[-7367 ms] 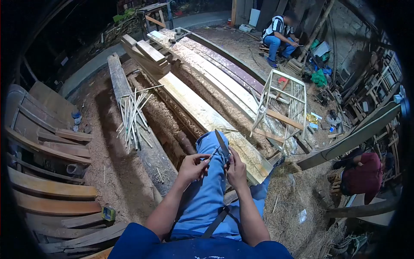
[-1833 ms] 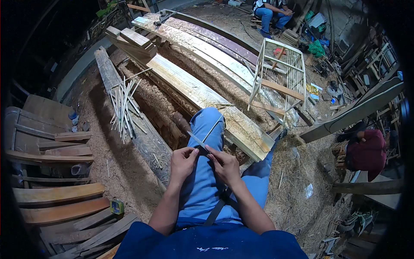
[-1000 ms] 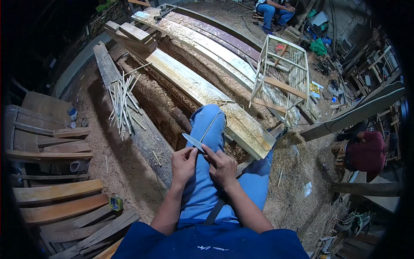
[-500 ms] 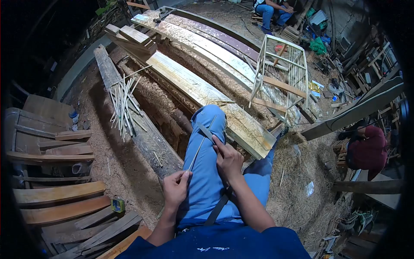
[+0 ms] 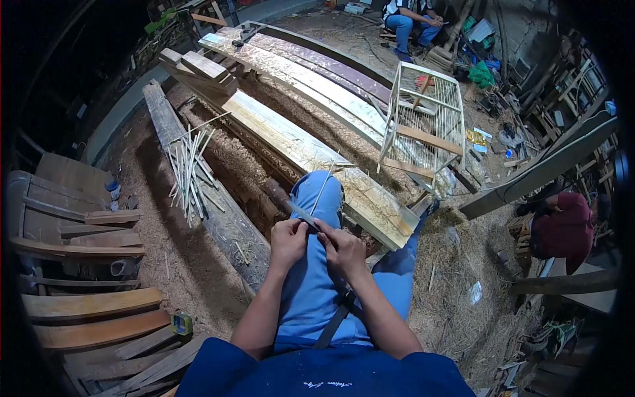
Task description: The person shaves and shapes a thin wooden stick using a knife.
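Both hands meet above the raised knee in blue jeans. My right hand point(image 5: 344, 251) is closed on a knife, its flat grey blade point(image 5: 301, 212) pointing up and to the left; the handle is hidden in the fingers. My left hand point(image 5: 288, 243) is closed in a pinch on a thin wooden stick point(image 5: 321, 190), right beside the blade. The stick's free end slants up past the knee, and its lower part is hidden by the hands. Similar thin sticks point(image 5: 190, 169) lie in a loose pile on a weathered plank point(image 5: 228, 228) to the left.
A thick pale board point(image 5: 297, 142) runs ahead of the knee. A slatted wooden frame point(image 5: 430, 129) stands at the right end of the boards. Curved wood pieces point(image 5: 99, 301) lie at left near a yellow-green tape measure point(image 5: 180, 323). Two people sit further off, one in maroon point(image 5: 562, 228).
My left hand has moved up along the stick to the knife, so both hands are now close together. The blade and right hand have shifted slightly down and left.
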